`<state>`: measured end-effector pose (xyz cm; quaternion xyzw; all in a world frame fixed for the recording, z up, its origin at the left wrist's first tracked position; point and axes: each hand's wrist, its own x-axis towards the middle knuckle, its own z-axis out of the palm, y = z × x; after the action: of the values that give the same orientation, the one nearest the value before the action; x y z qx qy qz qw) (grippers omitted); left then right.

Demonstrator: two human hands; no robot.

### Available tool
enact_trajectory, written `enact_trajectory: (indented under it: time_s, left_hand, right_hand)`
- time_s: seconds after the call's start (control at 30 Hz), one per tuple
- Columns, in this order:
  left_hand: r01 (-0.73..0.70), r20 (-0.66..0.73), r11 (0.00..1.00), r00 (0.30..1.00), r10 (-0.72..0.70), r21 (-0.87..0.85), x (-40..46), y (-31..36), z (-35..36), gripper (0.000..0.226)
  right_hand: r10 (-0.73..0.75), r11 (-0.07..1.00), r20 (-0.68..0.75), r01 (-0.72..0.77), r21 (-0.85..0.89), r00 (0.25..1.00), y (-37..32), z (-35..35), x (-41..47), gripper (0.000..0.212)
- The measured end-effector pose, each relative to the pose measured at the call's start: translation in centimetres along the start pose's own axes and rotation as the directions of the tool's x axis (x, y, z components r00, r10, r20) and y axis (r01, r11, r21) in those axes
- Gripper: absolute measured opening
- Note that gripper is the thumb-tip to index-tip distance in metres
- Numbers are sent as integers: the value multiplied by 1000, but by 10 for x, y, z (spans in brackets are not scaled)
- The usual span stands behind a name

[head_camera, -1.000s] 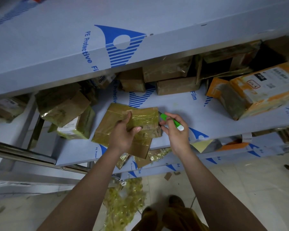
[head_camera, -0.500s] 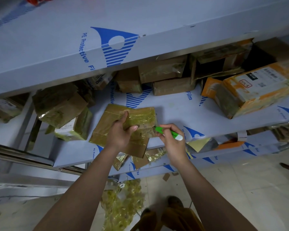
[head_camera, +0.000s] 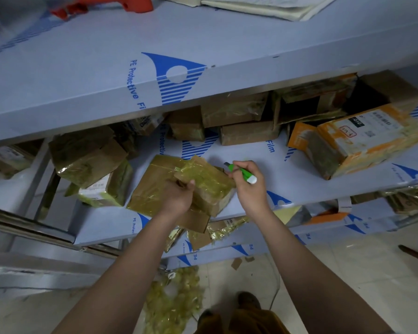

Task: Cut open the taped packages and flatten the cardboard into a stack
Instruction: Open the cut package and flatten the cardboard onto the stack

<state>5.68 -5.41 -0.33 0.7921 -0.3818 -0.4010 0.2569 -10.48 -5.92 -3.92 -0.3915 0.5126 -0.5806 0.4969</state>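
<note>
A brown cardboard package (head_camera: 155, 186) wrapped in yellowish tape lies on the middle shelf (head_camera: 299, 179). My left hand (head_camera: 177, 198) grips a taped flap (head_camera: 208, 179) of it, which is tilted up at the package's right side. My right hand (head_camera: 250, 186) holds a green and white utility knife (head_camera: 243, 173), its blade end pointing up-left, just right of the raised flap's top edge.
Several taped boxes crowd the shelf: one pile at the left (head_camera: 87, 155), more at the back (head_camera: 234, 112), an orange and white package (head_camera: 362, 138) at the right. Flattened cardboard (head_camera: 198, 239) sits on the shelf below. Crumpled tape (head_camera: 174, 300) lies on the floor.
My left hand has shifted from pressing on the package top to lifting its right flap. The knife hand has moved up and right, away from the package's edge.
</note>
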Motion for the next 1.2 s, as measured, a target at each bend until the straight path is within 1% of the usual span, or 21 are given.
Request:
enact_trajectory:
  time_s: [0.03,0.1,0.17,0.23,0.27,0.33,0.4,0.43,0.5,0.53,0.57,0.63,0.67,0.7,0.73,0.8,0.83,0.87,0.9,1.0,1.2]
  left_hand:
    - [43,35,995,999,-40,-85,1,-2,1,44]
    - [61,80,977,996,-46,-202,0,-2,0,33]
    - [8,99,978,995,14,-209,-3,2,-1,26]
    - [-107,90,987,989,118,-121,-2,7,-6,27]
    - [-173,81,984,981,177,-50,-3,12,-11,30]
    - [-299,116,952,950,291,65,2,17,-24,33]
    - [-388,231,907,909,348,163,4,19,-34,40]
    - [-418,300,886,887,350,201,5,19,-37,45]
    - [-452,392,864,853,346,220,9,15,-36,53]
    - [-450,394,870,850,349,200,10,12,-34,54]
    - [-453,352,873,859,372,183,11,10,-31,53]
    - [-489,166,849,871,462,203,12,4,-24,43]
    - [-507,98,830,861,498,233,11,2,-21,35]
    - [-514,94,824,857,507,241,9,-2,-19,30]
    - [-515,154,822,857,491,242,6,-7,-17,36]
    - [-518,326,773,849,415,367,3,-19,-18,71]
    - [-524,365,728,846,388,441,4,-24,-22,89]
    - [-521,373,712,849,374,471,4,-28,-26,100]
    - [-506,368,726,857,361,465,4,-30,-31,104]
    - [-473,353,795,868,348,380,7,-30,-33,100]
    - [-460,389,833,859,331,308,13,-26,-37,96]
  right_hand:
    - [2,1000,-12,-2,22,1000,0,0,-5,14]
    - [14,998,-25,-12,55,1000,1,3,-17,12]
    - [7,999,-17,-6,49,1000,4,9,-30,12]
    - [-7,999,-2,7,41,1000,7,16,-43,11]
    - [-14,997,-8,14,74,1000,8,19,-48,11]
    - [-62,988,-74,72,134,995,5,23,-53,15]
    - [-175,981,-179,186,47,968,1,20,-48,18]
    - [-207,978,-179,209,-6,962,-2,18,-44,19]
    - [-225,973,-101,218,-74,969,-3,17,-36,17]
    - [-220,972,-61,213,-101,974,-1,17,-33,16]
    - [-216,970,-38,210,-124,976,3,17,-32,16]
    - [-194,970,-37,186,-156,980,13,15,-33,16]
    - [-175,973,-49,166,-158,983,19,14,-34,16]
    - [-155,977,-64,143,-156,986,24,13,-37,16]
    - [-132,981,-77,119,-150,988,28,11,-40,15]
    - [-94,989,-83,83,-125,992,36,8,-44,15]
    - [-71,992,-73,63,-107,995,37,7,-46,14]
    - [-39,997,-58,35,-72,998,37,7,-46,13]
    - [-1,1000,-45,0,-26,999,34,6,-45,13]
    - [93,988,-4,-91,125,996,25,2,-39,15]
    - [115,991,67,-119,57,991,15,-2,-33,13]
